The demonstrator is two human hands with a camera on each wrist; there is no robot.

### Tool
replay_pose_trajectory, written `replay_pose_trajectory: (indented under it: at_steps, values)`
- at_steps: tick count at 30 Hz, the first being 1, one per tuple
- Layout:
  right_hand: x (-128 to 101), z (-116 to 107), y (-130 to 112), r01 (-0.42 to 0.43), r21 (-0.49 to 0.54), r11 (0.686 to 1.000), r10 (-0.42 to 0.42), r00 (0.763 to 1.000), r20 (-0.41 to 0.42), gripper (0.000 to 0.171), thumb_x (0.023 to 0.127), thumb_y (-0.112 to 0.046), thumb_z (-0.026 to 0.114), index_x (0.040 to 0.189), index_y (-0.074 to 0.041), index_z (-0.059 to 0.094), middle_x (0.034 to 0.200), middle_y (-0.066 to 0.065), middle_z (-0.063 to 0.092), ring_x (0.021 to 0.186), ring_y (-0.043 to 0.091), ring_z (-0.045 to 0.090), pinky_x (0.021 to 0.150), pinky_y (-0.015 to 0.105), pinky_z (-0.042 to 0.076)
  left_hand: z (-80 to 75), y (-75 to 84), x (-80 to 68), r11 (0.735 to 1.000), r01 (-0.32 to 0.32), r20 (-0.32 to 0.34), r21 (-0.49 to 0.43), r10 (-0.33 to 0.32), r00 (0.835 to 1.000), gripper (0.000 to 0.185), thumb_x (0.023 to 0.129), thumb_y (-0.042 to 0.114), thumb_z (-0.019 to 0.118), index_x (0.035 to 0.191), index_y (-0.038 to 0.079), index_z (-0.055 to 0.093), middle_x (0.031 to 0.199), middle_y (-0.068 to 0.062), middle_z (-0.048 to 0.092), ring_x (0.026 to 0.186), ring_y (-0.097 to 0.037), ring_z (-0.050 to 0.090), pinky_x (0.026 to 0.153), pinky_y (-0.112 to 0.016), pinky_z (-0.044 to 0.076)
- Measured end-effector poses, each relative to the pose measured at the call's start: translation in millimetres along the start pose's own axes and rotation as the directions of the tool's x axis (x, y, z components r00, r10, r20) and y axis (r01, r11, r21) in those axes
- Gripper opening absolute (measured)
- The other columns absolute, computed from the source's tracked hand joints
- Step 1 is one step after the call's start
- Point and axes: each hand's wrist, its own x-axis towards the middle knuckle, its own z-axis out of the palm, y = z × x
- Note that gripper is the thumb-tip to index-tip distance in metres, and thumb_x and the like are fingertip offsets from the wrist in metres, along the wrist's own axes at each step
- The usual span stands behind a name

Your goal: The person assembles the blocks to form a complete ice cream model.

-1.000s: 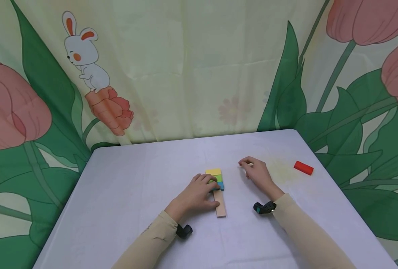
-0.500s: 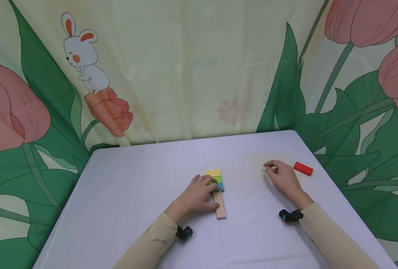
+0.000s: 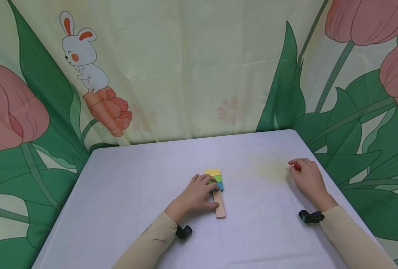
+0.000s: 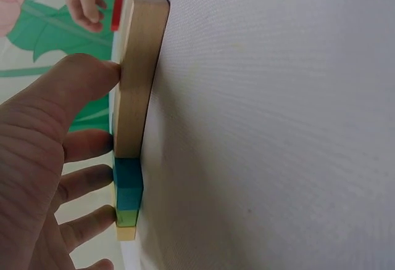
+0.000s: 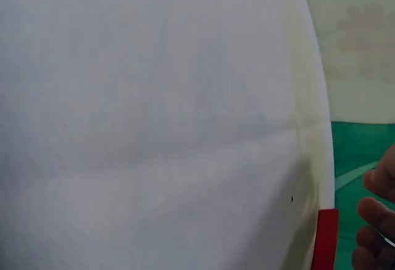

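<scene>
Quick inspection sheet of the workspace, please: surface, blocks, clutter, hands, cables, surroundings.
Surface: white table, faint yellowish stain on the right side.
Job's things: wooden strip lying flat, with yellow block, green block and blue block in a row on its far end; red block near the right edge.
Clutter: nothing seen.
Hands: left hand rests against the strip and blocks; right hand is at the red block, grip unclear.
Cables: nothing seen.
Surroundings: curtain printed with tulips and a rabbit.
</scene>
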Motion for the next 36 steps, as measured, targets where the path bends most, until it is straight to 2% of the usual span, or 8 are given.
replay_pose_trajectory:
  at_steps: [4,8,14,23,36]
  values:
    - [0.2,-4.2,15.9,-0.029,-0.044,0.999,0.028,1.0,-0.014,0.028,0.099,-0.013,0.061,0.122,0.002,0.066,0.127,0.03,0.056,0.117,0.05,0.046,0.087,0.066,0.052,-0.5,0.5,-0.2,1.0,-0.004,-0.006,-0.005,0.004,1.0,0.044,0.092,0.052,0.071,0.127,0.026,0.067,0.133,0.003,0.056,0.139,-0.024,0.046,0.121,-0.056,0.03]
    - [0.5,-9.0,29.1,-0.061,-0.06,0.996,0.06,0.998,-0.01,0.029,0.098,-0.012,0.06,0.123,0.003,0.064,0.129,0.033,0.053,0.116,0.053,0.045,0.086,0.068,0.05,0.2,0.3,0.0,1.0,-0.003,-0.01,-0.004,0.003,1.0,0.044,0.091,0.053,0.071,0.127,0.026,0.067,0.132,0.003,0.056,0.138,-0.024,0.046,0.12,-0.056,0.031]
    - [-0.1,-14.4,40.7,-0.078,-0.072,0.994,0.079,0.997,0.01,0.033,0.096,-0.009,0.06,0.124,0.007,0.062,0.124,0.035,0.053,0.105,0.05,0.049,0.084,0.066,0.05,1.2,-0.8,0.0,1.0,0.001,-0.007,-0.014,-0.001,1.0,0.044,0.092,0.053,0.071,0.127,0.027,0.067,0.133,0.003,0.056,0.139,-0.023,0.045,0.121,-0.056,0.03]
    - [1.6,-18.6,40.0,-0.118,-0.075,0.99,0.12,0.992,0.025,0.032,0.095,-0.009,0.062,0.122,0.008,0.063,0.117,0.033,0.054,0.099,0.047,0.05,0.079,0.061,0.051,-1.3,-0.9,0.5,1.0,-0.003,-0.008,-0.009,0.003,1.0,0.045,0.092,0.053,0.071,0.128,0.026,0.066,0.135,0.003,0.056,0.139,-0.023,0.046,0.121,-0.056,0.031]
    - [5.4,-17.0,34.5,-0.114,-0.065,0.991,0.117,0.992,0.05,0.032,0.095,-0.009,0.059,0.123,0.008,0.064,0.123,0.035,0.053,0.105,0.049,0.05,0.083,0.064,0.049,0.5,-2.1,0.1,1.0,-0.009,-0.009,-0.023,0.009,1.0,0.044,0.091,0.053,0.071,0.127,0.026,0.066,0.135,0.002,0.056,0.139,-0.024,0.046,0.12,-0.057,0.031]
